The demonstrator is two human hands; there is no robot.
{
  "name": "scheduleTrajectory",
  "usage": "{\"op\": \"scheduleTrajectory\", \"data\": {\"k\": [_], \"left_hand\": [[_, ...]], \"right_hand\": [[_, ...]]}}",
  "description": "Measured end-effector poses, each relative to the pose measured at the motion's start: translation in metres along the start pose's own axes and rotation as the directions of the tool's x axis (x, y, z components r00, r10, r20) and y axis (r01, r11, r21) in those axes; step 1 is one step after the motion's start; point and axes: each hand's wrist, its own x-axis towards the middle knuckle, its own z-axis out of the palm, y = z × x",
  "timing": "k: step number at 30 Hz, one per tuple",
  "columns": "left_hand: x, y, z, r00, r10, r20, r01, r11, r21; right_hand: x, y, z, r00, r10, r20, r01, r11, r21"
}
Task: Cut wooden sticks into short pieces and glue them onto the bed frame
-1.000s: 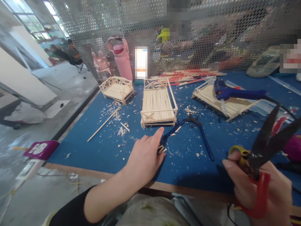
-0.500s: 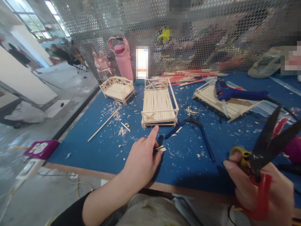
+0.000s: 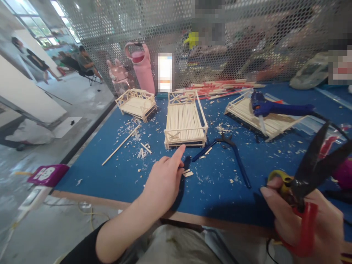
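My left hand [image 3: 162,179] is over the blue table with its index finger stretched toward the front of a small bed model built from wooden sticks [image 3: 185,119]. Its other fingers are bent and partly hidden, with nothing seen in them. Short cut stick pieces [image 3: 188,173] lie on the table just right of these fingers. At the lower right, my right hand [image 3: 316,223] holds scissors [image 3: 308,176] with red and yellow handles, their dark blades spread apart and pointing up. Between my hands rest blue-handled pliers [image 3: 240,165], handles toward me.
A stick-built bench model [image 3: 136,104] stands left; another stick frame [image 3: 239,110] lies right beneath a blue glue gun [image 3: 283,109]. A loose stick [image 3: 121,145], shavings and red-tipped sticks [image 3: 220,88] are about. A pink bottle [image 3: 143,69] stands by the perforated metal screen [image 3: 110,22].
My left hand has shifted slightly left, away from the short stick pieces, and its thumb has gone out of sight. My right hand and the scissors have hardly moved.
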Motion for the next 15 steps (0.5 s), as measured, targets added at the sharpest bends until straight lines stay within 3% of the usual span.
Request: {"op": "scheduleTrajectory", "data": {"k": [4, 9, 15], "left_hand": [[-0.002, -0.010, -0.007, 0.998, 0.057, 0.024, -0.057, 0.998, -0.001], [-0.001, -0.013, -0.001, 0.989, 0.147, 0.022, -0.146, 0.989, -0.034], [0.001, -0.014, 0.004, 0.984, 0.178, 0.021, -0.176, 0.983, -0.055]], "right_hand": [[-0.002, -0.005, 0.001, 0.999, 0.012, -0.036, -0.012, 1.000, -0.010], [-0.004, -0.009, 0.001, 0.998, 0.035, -0.043, -0.035, 0.999, -0.009], [0.000, 0.001, 0.000, 0.998, -0.055, -0.012, 0.053, 0.994, -0.099]]}}
